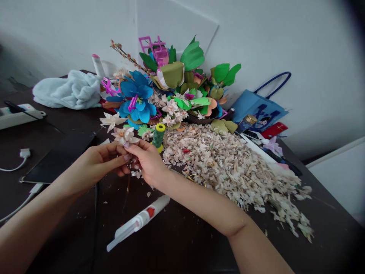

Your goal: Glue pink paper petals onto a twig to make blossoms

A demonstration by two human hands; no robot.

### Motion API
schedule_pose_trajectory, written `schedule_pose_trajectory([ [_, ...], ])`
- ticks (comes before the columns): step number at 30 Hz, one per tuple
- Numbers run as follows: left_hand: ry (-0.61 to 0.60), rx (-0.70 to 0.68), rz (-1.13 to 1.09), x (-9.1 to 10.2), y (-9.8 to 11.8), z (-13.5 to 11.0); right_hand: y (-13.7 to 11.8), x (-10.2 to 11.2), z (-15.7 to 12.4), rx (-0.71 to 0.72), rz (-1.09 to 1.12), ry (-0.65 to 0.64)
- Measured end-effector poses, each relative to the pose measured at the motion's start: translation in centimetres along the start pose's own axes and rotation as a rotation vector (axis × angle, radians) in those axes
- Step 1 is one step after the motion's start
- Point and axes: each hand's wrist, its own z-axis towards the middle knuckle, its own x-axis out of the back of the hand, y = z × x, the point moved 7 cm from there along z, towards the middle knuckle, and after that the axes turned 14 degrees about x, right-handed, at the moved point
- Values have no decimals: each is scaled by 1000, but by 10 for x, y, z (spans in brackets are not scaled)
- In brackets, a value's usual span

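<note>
My left hand (98, 163) and my right hand (148, 163) meet over the dark table (176, 236), fingers pinched together. Both hold a small pale paper flower (124, 136) by its base, its petals pointing up and away from me. Whether a stem hangs below my fingers I cannot make out. A green thread spool (158, 136) with a yellow top stands just behind my right hand. A white glue tube (137, 222) with a red label lies on the table in front of my wrists.
A heap of pale paper scraps (236, 167) spreads to the right. Behind lies a pile of paper flowers, with a big blue one (137, 97). At the left are a light blue cloth (68, 89), a power strip (17, 114) and a dark tablet (59, 156). A blue bag (258, 108) leans at the right.
</note>
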Motion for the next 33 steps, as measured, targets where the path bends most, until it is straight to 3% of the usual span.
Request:
schedule_pose_trajectory([
  [6,-15,75,59,9,-5,1,0,-1,-1,-20,29,-4],
  [12,163,9,-35,22,2,0,-2,-1,-1,-28,39,6],
  [24,69,112,-152,14,-14,6,-4,0,-3,-49,39,35],
  [33,115,86,-163,11,-14,7,1,-2,-3,-63,47,44],
])
